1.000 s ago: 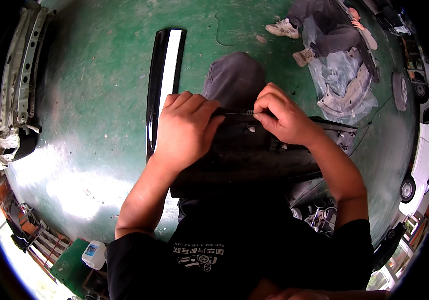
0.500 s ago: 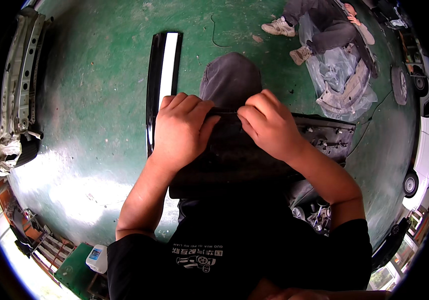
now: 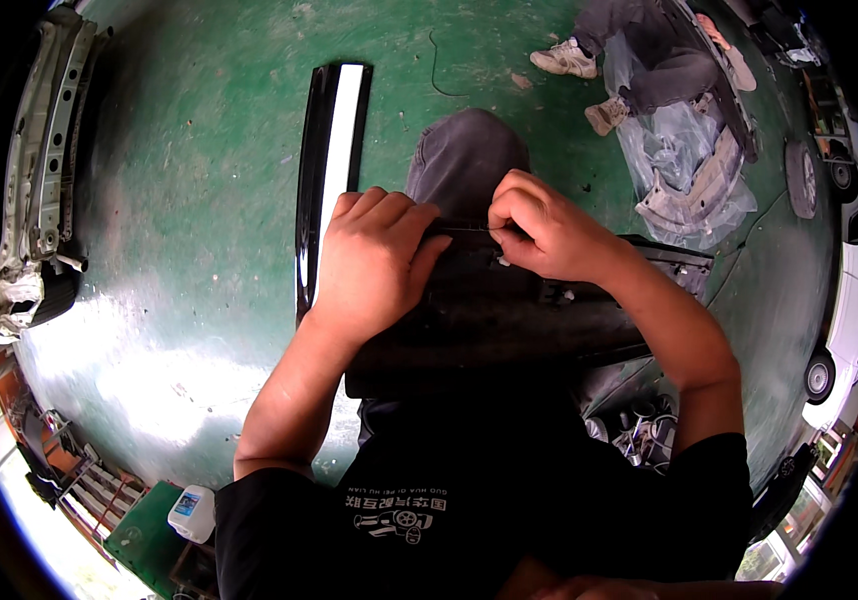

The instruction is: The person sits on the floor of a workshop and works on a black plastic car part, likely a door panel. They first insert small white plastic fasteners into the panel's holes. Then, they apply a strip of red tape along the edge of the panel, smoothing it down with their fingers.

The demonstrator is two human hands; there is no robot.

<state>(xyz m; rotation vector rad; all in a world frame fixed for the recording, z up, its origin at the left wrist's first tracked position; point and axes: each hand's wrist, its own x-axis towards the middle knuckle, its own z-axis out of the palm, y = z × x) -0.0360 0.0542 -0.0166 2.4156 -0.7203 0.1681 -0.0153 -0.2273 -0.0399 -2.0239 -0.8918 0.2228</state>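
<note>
Left hand [image 3: 374,258] clasping the far edge of a black car trim panel [image 3: 494,325], right hand [image 3: 554,238] pinching that edge farther right, white clip [image 3: 504,262] beside it, panel spreading beneath both hands

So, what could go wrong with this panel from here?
The black panel could slip if the left hand or right hand loosens at its upper edge. The white clip close to the right hand might get knocked or broken. If the panel dropped leftward, it could scratch the black-and-white strip on the floor.
</note>
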